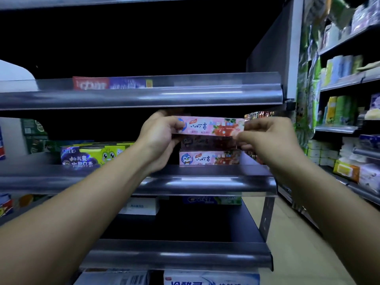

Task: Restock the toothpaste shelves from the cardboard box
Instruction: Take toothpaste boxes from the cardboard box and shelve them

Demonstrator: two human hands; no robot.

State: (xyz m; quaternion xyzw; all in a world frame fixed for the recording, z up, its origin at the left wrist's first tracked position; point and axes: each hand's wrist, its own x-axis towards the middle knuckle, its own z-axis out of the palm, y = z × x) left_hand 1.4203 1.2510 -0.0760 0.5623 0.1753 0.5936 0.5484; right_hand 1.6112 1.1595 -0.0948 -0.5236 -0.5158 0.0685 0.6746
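While left hand point(158, 134) and right hand point(267, 138) pinch its ends | slim pink carton point(207, 126) hovers level

Both hands hold a pink toothpaste box point(209, 126) level by its ends, left hand point(159, 133), right hand point(265, 136), above stacked matching boxes point(209, 158) on the middle shelf point(205, 179), green children's toothpaste packs point(92, 154) to the left

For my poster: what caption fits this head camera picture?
Left hand and right hand hold a pink toothpaste box above matching boxes on the shelf.
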